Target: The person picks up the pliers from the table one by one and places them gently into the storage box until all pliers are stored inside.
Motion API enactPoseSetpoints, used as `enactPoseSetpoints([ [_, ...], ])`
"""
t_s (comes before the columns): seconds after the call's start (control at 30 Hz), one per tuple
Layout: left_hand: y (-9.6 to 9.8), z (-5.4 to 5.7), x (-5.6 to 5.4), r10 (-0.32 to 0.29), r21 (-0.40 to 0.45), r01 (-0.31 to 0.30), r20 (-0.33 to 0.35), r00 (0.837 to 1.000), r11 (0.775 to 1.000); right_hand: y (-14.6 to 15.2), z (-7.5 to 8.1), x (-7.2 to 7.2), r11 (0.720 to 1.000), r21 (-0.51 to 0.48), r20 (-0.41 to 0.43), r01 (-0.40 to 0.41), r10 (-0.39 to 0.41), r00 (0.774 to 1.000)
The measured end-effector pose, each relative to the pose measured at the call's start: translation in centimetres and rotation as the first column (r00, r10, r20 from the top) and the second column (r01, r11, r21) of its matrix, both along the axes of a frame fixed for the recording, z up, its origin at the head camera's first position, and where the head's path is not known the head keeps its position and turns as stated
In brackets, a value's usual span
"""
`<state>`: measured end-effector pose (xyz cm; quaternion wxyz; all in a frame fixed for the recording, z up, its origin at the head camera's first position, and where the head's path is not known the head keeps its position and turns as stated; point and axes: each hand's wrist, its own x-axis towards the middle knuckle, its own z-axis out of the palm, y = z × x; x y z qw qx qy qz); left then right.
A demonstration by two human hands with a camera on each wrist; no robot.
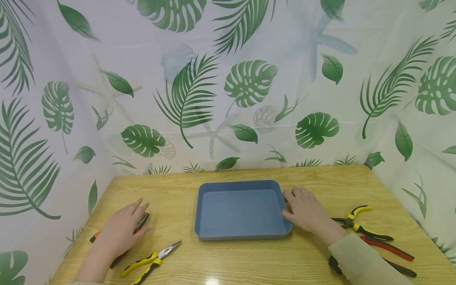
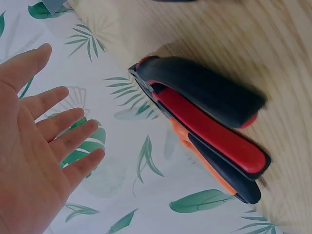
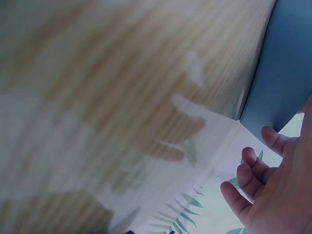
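Observation:
My left hand [image 1: 121, 229] hovers with spread fingers over hand tools at the table's left side. Beneath it in the left wrist view lie red-and-black-handled pliers [image 2: 209, 129] and an orange-and-black handle [image 2: 209, 163]; the hand partly hides them in the head view. Yellow-and-black needle-nose pliers [image 1: 156, 259] lie to its right, jaws pointing away. Around the right end of a shallow blue-grey tray [image 1: 242, 211], my right hand [image 1: 306, 209] rests its fingertips at the rim. Its fingers look loosely bent in the right wrist view, beside the tray's outer wall [image 3: 285, 63].
Right of the right forearm lie yellow-and-black pliers [image 1: 356, 225] and a red-and-black-handled tool [image 1: 388, 247], partly covered by the sleeve [image 1: 363, 257]. The wooden table [image 1: 228, 257] is bounded at the back and sides by a leaf-patterned cloth [image 1: 221, 91].

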<state>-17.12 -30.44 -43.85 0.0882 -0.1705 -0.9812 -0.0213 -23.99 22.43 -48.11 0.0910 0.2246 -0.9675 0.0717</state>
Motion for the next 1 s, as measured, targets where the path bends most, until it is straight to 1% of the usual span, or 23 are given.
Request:
enactPoseSetpoints([
  [0.23,-1.6,-0.6,-0.2,0.057,0.0,-0.057,0.045,0.997,0.998,0.0,-0.3,-0.2,1.0,-0.001,0.005,0.004,-0.004,1.0],
  [0.4,-2.3,-0.6,0.0,0.085,0.022,-0.088,0.086,0.993,0.996,0.0,-0.3,-0.1,1.0,-0.005,0.007,0.006,-0.006,1.0],
  [0.57,-3.0,-0.5,0.0,0.097,0.039,-0.101,0.094,0.991,0.994,0.0,-0.2,-0.1,1.0,-0.014,0.007,0.005,-0.005,1.0],
  [0.67,-3.6,-0.5,0.0,0.105,0.028,-0.108,0.095,0.99,0.994,0.0,-0.2,0.0,1.0,-0.014,0.005,0.005,-0.005,1.0],
  [0.87,-4.7,-0.8,0.1,0.105,-0.022,-0.104,0.081,0.991,0.994,-0.1,0.0,0.1,1.0,-0.011,0.006,0.0,0.0,1.0],
  [1.0,-5.4,-1.1,0.0,0.122,-0.009,-0.122,0.081,0.989,0.992,0.0,0.1,0.1,1.0,-0.008,0.004,-0.001,0.001,1.0],
])
